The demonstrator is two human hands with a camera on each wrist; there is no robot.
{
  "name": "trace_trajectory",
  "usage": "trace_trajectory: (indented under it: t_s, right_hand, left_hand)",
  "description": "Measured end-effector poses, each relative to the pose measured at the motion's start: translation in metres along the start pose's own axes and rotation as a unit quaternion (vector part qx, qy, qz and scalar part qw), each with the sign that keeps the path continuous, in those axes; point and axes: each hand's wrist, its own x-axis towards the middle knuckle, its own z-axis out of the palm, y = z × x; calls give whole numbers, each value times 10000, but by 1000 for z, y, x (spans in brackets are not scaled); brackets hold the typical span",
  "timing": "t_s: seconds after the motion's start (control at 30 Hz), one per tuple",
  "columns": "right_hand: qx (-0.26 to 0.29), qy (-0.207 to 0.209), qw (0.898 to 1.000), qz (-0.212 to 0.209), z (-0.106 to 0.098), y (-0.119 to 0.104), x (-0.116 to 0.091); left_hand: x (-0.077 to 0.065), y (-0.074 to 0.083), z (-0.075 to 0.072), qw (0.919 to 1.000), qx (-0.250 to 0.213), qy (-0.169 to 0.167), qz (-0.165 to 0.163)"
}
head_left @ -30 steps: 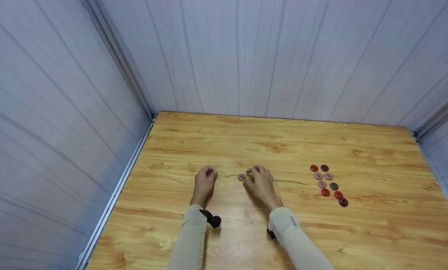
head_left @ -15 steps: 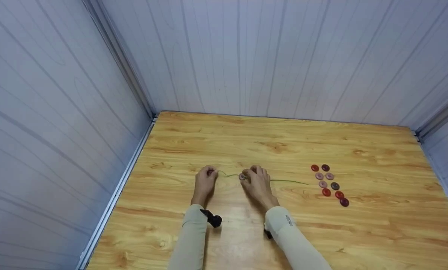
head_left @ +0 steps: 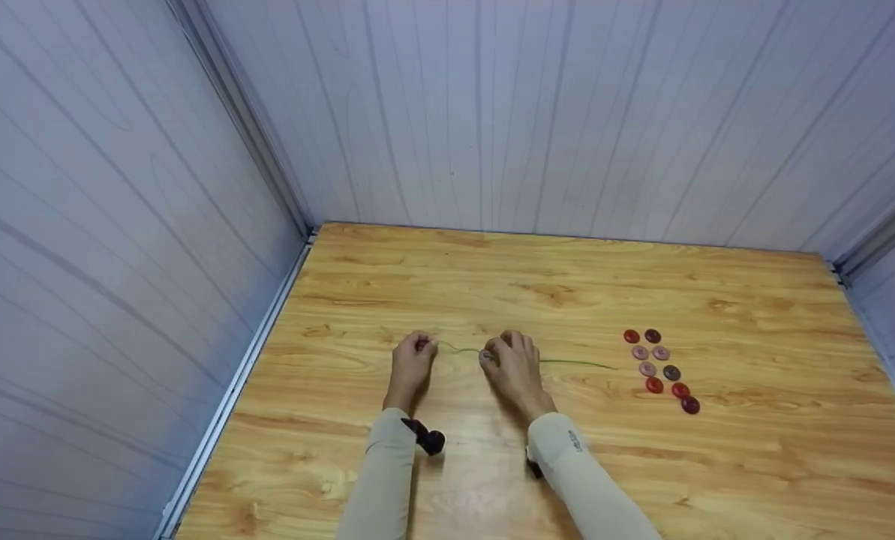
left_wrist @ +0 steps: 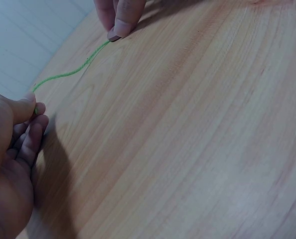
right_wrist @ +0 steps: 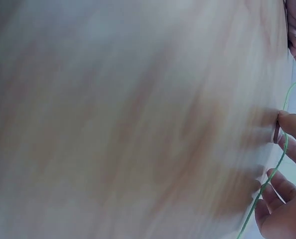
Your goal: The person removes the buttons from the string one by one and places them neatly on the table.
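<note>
A thin green string (head_left: pixel 578 362) lies across the wooden table, running from hand to hand and out to the right. Its left end is pinched between thumb and finger of my left hand (head_left: pixel 410 365), also seen in the left wrist view. My right hand (head_left: pixel 518 373) pinches a pinkish button (left_wrist: pixel 112 36), with thumb and a finger on its faces. From the left the string (left_wrist: pixel 63 74) meets this button, then trails on past the right hand's fingers. Whether it passes through the button's holes is hidden by the fingers. In the right wrist view the button (right_wrist: pixel 276 129) stands on edge.
To the right lie several loose buttons: pink ones (head_left: pixel 647 369), red ones (head_left: pixel 654 385), dark red ones (head_left: pixel 690 405) and a grey one (head_left: pixel 671 372). Pale panel walls (head_left: pixel 432 120) enclose the table (head_left: pixel 417 285) at the back and sides.
My right hand has shifted slightly left, and its thumb and finger have come onto the button, covering most of it. The left hand keeps its pinch on the string, almost still.
</note>
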Motion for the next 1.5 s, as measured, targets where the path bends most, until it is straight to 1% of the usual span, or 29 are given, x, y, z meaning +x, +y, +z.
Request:
trace_trajectory:
  t_s: [0.07,0.17,0.3,0.43,0.63,0.83,0.97,1.2,1.33,1.5]
  right_hand:
    - [-154,45,9998,-71,0,0,0]
    - [-454,76,9987,-231,0,2,1]
    - [-655,100,9971,-364,-1,3,0]
    - [-648,143,9970,-387,-3,4,1]
    - [-642,203,9968,-430,-4,4,0]
    - [-634,97,9975,-312,-4,2,1]
    - [-510,11,9984,-245,-5,3,2]
    - [48,-15,9999,-99,-8,6,0]
    - [243,20,9997,-79,-11,6,-1]
    - [414,82,9991,-61,-14,8,-1]
  left_hand:
    - [1,0,0,10000,28,-11,-9]
    - [1,-1,0,9999,146,6,74]
    - [1,-1,0,9996,211,34,205]
    - [1,-1,0,9997,139,47,215]
    - [2,-2,1,9999,-23,67,115]
    - [1,-2,0,9999,-65,72,104]
    - [1,-1,0,10000,-65,45,37]
    - [0,-1,-1,9998,-41,-78,-189]
    - [0,-1,-2,9998,47,-95,-180]
    - [1,-2,-1,9999,15,-42,-118]
